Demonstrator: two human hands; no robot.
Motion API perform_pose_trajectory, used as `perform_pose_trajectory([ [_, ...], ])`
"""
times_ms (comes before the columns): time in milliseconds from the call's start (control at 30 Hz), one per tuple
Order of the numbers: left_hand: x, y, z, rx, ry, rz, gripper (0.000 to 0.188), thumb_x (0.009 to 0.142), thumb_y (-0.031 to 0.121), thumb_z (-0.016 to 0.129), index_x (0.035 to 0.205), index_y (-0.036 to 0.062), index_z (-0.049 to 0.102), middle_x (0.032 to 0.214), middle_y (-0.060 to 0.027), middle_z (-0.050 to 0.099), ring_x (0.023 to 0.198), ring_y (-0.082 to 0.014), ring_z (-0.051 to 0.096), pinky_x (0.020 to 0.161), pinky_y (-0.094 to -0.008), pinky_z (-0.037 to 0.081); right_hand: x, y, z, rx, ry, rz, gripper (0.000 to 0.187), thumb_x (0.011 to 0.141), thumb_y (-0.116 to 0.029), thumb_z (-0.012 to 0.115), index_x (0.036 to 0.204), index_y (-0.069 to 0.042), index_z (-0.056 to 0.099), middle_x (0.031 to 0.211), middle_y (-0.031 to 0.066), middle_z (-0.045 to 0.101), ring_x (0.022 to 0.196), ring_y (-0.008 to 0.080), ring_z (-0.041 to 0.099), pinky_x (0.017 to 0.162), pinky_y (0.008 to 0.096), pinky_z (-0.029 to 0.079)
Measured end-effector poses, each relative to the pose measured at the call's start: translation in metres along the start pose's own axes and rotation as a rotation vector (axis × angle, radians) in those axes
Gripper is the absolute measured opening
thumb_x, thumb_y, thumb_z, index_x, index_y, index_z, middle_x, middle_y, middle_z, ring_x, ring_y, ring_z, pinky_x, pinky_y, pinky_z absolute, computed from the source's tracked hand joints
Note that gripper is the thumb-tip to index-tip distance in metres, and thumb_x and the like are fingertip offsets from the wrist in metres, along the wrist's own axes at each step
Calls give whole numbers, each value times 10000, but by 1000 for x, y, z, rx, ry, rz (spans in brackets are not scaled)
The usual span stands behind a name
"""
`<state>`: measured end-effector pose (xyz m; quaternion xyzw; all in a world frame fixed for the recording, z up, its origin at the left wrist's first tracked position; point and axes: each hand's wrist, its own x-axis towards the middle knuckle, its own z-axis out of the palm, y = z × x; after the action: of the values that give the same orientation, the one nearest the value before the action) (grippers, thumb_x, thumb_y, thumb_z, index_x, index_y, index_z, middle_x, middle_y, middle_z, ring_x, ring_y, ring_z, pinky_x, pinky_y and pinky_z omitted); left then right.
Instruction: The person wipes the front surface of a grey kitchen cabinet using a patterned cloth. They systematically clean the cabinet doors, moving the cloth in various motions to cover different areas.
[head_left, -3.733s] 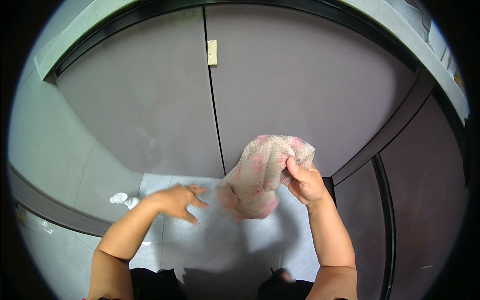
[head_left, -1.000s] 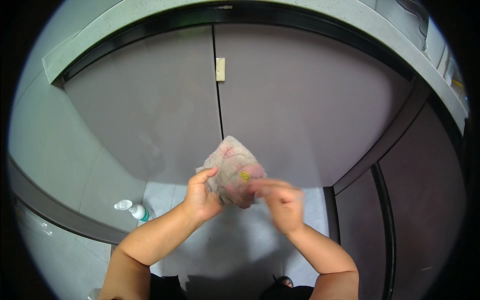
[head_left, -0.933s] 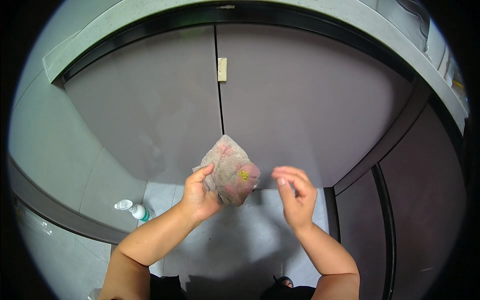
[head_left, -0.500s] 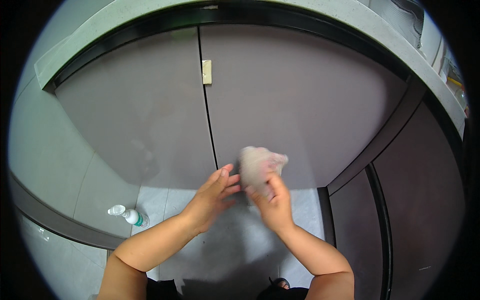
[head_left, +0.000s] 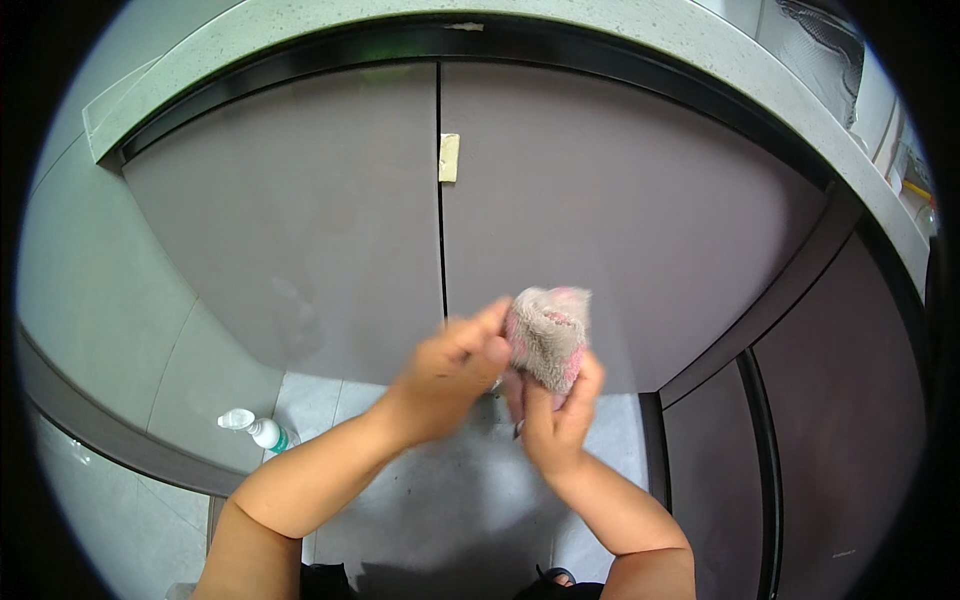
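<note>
A fuzzy grey and pink cleaning cloth [head_left: 548, 338], folded into a small pad, is held up in front of the cabinet doors. My right hand [head_left: 556, 410] grips its lower end between thumb and fingers. At the cloth's left edge is my left hand [head_left: 455, 365], its fingertips reaching the fabric; motion blurs them, and I cannot tell whether they pinch it. Behind the cloth stand two grey-mauve cabinet doors [head_left: 620, 200], both closed, with a dark gap between them.
A white spray bottle [head_left: 262, 430] with a green label stands on the tiled floor [head_left: 440, 520] at left. A pale countertop [head_left: 300, 30] curves above the doors. One door bears a cream rectangular patch [head_left: 449, 158]. Darker cabinets [head_left: 830, 420] flank the right.
The cloth has turned and looks more tightly folded, slightly further right. My left hand has moved right and up, from beside the cloth to its edge.
</note>
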<state>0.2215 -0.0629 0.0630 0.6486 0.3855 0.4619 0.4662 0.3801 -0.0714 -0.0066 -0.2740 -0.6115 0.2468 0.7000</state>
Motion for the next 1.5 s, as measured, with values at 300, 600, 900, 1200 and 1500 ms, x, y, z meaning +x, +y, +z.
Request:
perform_pose_trajectory([
  [300,25,-53,-84,1037,726,604,563,822,286,748,1281,35,541,1332,-171,448,1219,-338,423,1019,-425,367,139,-10,26,-1033,145,-706,584,648,-215,865,1199,-146,685,1119,127,467,993,292,501,818,367,471],
  [600,27,-73,-85,1163,690,637,689,785,290,776,1360,55,477,1415,-191,377,1267,-400,376,1041,-499,349,47,94,3,-1085,14,-721,395,724,-76,679,1083,-230,741,994,52,474,691,209,465,559,287,422],
  [900,25,-92,-86,1320,657,598,796,765,241,787,1448,79,411,1516,-224,295,1366,-432,293,1090,-545,302,98,52,30,-1070,54,-769,325,742,-172,719,1061,-222,756,1065,57,456,887,234,483,735,334,418],
  [1200,26,-93,-85,1305,696,582,768,775,232,774,1439,73,423,1514,-222,303,1378,-416,286,1093,-574,288,160,10,49,-1041,214,-982,333,716,-132,725,1039,-213,745,1114,72,532,941,263,516,770,349,447],
  [1500,28,-90,-79,1289,665,565,757,781,228,769,1441,88,426,1517,-215,303,1368,-421,296,1090,-566,298,36,94,9,-1133,-307,-904,237,719,-170,746,952,-202,717,1060,-37,599,858,236,558,656,351,435],
])
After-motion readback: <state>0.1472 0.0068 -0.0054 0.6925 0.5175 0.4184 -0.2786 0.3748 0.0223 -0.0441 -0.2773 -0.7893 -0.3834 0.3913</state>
